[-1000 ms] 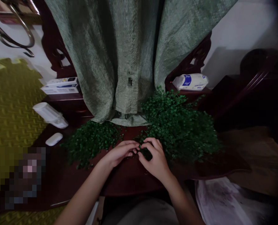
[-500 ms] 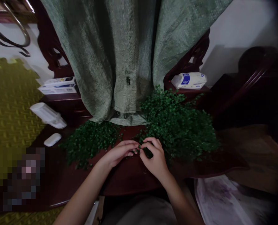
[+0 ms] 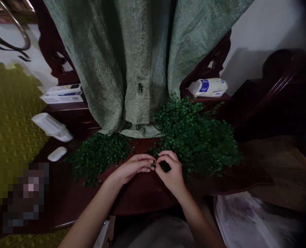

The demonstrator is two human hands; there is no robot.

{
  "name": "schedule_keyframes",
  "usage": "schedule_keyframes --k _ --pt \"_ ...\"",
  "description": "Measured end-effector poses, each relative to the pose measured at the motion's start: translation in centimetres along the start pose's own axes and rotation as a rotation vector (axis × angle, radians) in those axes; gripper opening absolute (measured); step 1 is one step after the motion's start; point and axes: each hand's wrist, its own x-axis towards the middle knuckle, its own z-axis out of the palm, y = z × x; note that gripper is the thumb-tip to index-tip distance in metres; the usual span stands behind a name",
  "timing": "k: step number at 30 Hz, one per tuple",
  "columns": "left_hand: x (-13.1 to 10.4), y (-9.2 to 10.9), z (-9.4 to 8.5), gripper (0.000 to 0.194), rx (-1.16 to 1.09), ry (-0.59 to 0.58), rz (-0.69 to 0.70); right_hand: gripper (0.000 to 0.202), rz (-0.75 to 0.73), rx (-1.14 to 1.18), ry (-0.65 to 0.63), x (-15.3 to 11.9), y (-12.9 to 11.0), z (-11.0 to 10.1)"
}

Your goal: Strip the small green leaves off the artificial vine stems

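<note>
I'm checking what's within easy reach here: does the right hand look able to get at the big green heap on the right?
Probably yes: the right hand is right beside the larger green heap, with nothing visible between them.

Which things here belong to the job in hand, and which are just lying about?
In the job, apparently:
left hand
right hand
green bit at their fingertips
larger green pile
smaller green pile

Lying about:
white cylinder
white oval case
stacked boxes
soft pack
</note>
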Motion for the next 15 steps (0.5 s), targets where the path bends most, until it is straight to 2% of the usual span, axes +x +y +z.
schedule_keyframes --k 15 --pt "0.5 -0.4 0.0 0.024 0.059 0.053 -0.001 0.01 -0.068 -0.209 -0.045 -1.2 -0.1 0.6"
